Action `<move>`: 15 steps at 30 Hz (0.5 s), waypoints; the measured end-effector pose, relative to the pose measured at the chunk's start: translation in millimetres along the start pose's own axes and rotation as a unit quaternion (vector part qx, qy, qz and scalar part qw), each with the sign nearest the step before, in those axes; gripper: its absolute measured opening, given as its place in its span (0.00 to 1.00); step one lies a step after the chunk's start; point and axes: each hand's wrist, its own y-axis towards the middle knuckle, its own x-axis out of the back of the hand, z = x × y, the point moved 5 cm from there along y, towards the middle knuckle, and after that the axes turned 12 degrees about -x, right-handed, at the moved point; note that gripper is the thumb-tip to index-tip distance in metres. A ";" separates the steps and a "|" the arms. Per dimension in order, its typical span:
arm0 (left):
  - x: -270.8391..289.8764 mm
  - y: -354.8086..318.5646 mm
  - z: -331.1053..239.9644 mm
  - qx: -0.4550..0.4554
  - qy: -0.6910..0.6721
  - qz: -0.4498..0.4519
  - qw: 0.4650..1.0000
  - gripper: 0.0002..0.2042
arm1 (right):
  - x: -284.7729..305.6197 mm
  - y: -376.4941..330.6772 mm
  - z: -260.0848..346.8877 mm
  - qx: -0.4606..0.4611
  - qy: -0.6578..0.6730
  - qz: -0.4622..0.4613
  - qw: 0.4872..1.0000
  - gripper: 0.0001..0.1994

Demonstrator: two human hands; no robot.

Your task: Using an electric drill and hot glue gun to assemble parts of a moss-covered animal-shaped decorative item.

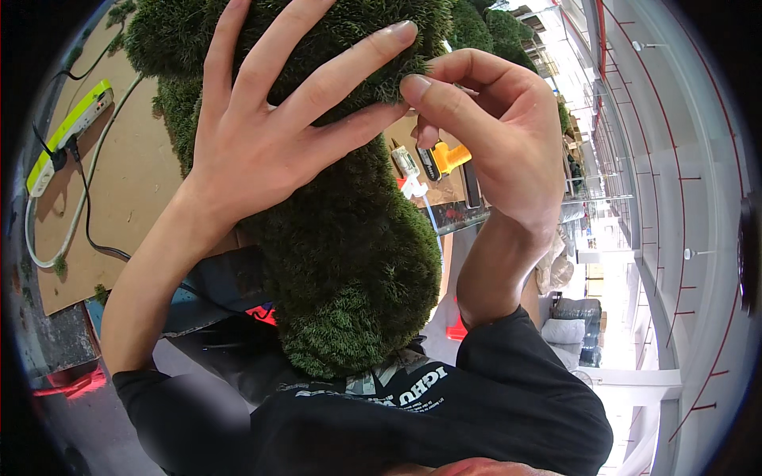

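Note:
A large, bushy shape of green artificial foliage [349, 230] stretches from the top of the view down to my lap, with rounded lobes. My left hand [266, 139] lies across its upper part, fingers spread wide and palm down. At the right edge of that upper lobe, my right hand [508, 135] pinches the foliage between thumb and forefinger, its other fingers curled. Whether a small piece sits inside the pinch is hidden. The little finger of my left hand reaches close to the right thumb.
A brown work board [131, 198] carries a yellow-green power strip [70, 139] with cables at left. Beyond my right wrist are a yellow cordless tool [450, 159] and a small white bottle [405, 161]. More green foliage [496, 36] stands at the far right.

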 end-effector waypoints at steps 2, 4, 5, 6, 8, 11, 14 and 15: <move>-3.8 -3.4 0.6 -0.031 0.026 0.038 0.998 0.15 | 0.2 2.5 2.8 -0.009 -0.026 0.023 0.999 0.10; -4.1 -3.7 -0.1 -0.034 0.037 0.040 0.998 0.16 | 0.7 4.3 5.5 -0.006 -0.033 0.031 0.999 0.10; -3.1 -3.4 -0.2 -0.034 0.037 0.040 0.998 0.16 | -0.1 4.4 6.3 -0.003 -0.040 0.040 0.998 0.10; -1.8 -2.6 -0.2 -0.031 0.033 0.041 0.998 0.16 | -0.7 3.9 6.4 -0.003 -0.040 0.040 0.998 0.10; -2.6 -1.7 -0.5 -0.029 0.029 0.042 0.998 0.16 | -1.5 3.8 6.3 -0.001 -0.044 0.027 0.999 0.10; -3.7 -1.8 0.3 -0.019 0.019 0.018 0.999 0.16 | -1.5 4.1 6.6 -0.002 -0.045 0.033 0.998 0.10; -4.4 -3.3 -0.7 -0.034 0.035 0.025 0.998 0.15 | -1.7 3.5 6.5 0.000 -0.052 0.029 0.998 0.11; -3.4 -2.2 -1.8 -0.025 0.028 0.019 0.999 0.15 | -1.4 3.2 5.7 -0.001 -0.052 0.029 0.998 0.11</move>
